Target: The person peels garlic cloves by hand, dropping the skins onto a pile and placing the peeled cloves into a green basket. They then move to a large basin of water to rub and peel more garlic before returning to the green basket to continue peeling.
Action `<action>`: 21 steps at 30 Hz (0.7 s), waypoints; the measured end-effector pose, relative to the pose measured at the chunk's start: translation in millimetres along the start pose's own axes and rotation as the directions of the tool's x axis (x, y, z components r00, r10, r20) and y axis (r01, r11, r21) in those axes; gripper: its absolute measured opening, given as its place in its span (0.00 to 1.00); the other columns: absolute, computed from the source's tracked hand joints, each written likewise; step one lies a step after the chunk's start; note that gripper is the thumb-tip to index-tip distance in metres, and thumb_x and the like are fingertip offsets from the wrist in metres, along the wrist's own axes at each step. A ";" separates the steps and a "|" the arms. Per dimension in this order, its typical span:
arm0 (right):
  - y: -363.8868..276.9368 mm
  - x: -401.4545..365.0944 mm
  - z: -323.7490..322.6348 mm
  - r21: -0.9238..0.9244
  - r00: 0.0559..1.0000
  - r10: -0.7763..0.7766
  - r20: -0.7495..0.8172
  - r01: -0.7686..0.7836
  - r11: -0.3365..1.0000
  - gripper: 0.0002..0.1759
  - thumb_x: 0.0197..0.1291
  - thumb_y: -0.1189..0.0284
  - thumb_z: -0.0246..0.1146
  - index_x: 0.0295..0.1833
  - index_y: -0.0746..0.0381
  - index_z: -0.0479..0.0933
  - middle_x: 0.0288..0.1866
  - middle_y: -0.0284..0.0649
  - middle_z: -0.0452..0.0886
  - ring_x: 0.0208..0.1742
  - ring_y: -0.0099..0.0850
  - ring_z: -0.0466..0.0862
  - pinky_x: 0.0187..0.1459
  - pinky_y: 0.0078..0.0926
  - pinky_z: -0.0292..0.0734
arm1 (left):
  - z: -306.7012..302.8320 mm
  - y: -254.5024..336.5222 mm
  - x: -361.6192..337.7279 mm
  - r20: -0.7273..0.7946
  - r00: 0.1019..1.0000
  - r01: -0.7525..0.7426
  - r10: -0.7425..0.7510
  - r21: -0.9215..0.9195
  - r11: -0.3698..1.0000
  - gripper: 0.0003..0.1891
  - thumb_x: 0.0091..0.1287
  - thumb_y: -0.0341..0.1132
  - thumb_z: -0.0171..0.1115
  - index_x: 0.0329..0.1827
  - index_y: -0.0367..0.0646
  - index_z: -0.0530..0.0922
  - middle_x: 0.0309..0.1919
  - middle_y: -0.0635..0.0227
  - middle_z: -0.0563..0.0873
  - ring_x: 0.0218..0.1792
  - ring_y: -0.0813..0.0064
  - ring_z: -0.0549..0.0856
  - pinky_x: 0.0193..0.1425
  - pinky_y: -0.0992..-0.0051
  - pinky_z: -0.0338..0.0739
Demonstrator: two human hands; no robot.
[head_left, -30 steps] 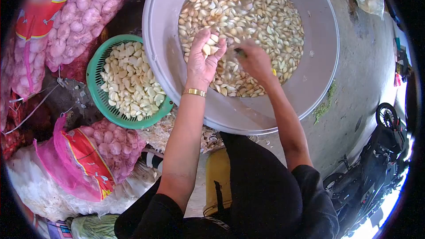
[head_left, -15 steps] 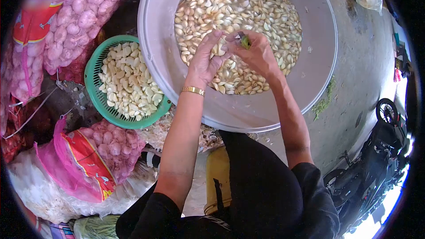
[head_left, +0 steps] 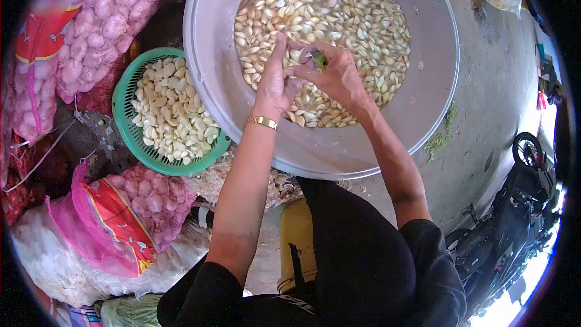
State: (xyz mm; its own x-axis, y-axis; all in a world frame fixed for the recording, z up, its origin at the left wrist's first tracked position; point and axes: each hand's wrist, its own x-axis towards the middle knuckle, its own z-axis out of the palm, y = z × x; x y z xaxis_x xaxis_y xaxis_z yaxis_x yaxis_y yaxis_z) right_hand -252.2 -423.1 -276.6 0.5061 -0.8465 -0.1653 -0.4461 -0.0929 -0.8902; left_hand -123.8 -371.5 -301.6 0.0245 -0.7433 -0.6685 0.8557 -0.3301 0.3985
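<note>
Over the wide tub my left hand (head_left: 277, 88), with a gold bracelet at the wrist, pinches a garlic clove (head_left: 295, 55) near its fingertips; the fingers partly cover it. Close against it on the right is my right hand (head_left: 339, 79), its fingers curled round a small knife (head_left: 318, 59). A green part and a bit of metal show on the knife, while the rest is hidden in the fingers. Below both hands, many unpeeled-looking garlic cloves (head_left: 357, 36) lie in water inside the grey plastic tub (head_left: 433, 66).
Left of the tub stands a green basket (head_left: 125, 106) heaped with peeled cloves (head_left: 172, 109). Pink mesh sacks of garlic bulbs (head_left: 97, 30) and another sack (head_left: 151, 191) line the left side. Garlic skins (head_left: 269, 184) litter the floor. A motorcycle (head_left: 508, 224) is parked at right.
My right hand has moved left and slightly down, closer to my left hand, with the knife in it. The left hand has shifted slightly, and the whole view has moved a little.
</note>
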 end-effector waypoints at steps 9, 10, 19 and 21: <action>80.9 -46.2 -15.5 -0.594 0.985 0.077 0.154 0.030 0.804 0.18 0.51 0.65 0.71 0.48 0.58 0.82 0.39 0.45 0.85 0.41 0.46 0.84 0.41 0.41 0.79 | -21.6 -2.4 14.2 0.079 0.997 0.008 0.013 -0.259 0.966 0.11 0.68 0.41 0.65 0.40 0.44 0.76 0.34 0.68 0.83 0.41 0.68 0.86 0.36 0.77 0.85; 84.9 -50.4 -13.0 -0.639 0.970 0.114 0.213 0.050 0.768 0.19 0.50 0.64 0.72 0.49 0.57 0.82 0.42 0.45 0.84 0.45 0.47 0.84 0.44 0.43 0.80 | -16.4 -0.9 12.2 0.065 0.998 -0.003 0.021 -0.267 0.964 0.10 0.68 0.41 0.64 0.40 0.44 0.77 0.34 0.68 0.83 0.41 0.68 0.86 0.39 0.76 0.86; 100.1 -55.5 -13.4 -0.627 0.974 0.167 0.155 -0.033 0.778 0.18 0.50 0.64 0.70 0.48 0.57 0.82 0.42 0.45 0.83 0.45 0.47 0.83 0.45 0.45 0.79 | -14.6 -2.9 11.5 0.080 0.996 -0.019 0.041 -0.260 0.965 0.10 0.69 0.41 0.64 0.40 0.44 0.77 0.35 0.68 0.83 0.39 0.71 0.85 0.47 0.73 0.87; 94.6 -55.7 -18.1 -0.624 0.968 0.195 0.159 -0.054 0.779 0.18 0.50 0.64 0.69 0.48 0.57 0.81 0.41 0.46 0.83 0.44 0.48 0.83 0.45 0.45 0.79 | -13.3 -2.9 11.5 0.083 0.996 -0.016 0.038 -0.253 0.967 0.10 0.68 0.41 0.65 0.40 0.44 0.77 0.35 0.68 0.83 0.38 0.73 0.85 0.46 0.74 0.87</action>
State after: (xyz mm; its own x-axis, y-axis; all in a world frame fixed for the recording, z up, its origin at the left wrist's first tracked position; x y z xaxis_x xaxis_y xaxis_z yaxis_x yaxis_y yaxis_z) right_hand -336.0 -394.2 -343.9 0.5203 -0.7542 -0.4007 -0.8359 -0.3537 -0.4197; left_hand -119.2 -371.4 -318.8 0.0144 -0.8009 -0.5986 0.9580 -0.1604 0.2376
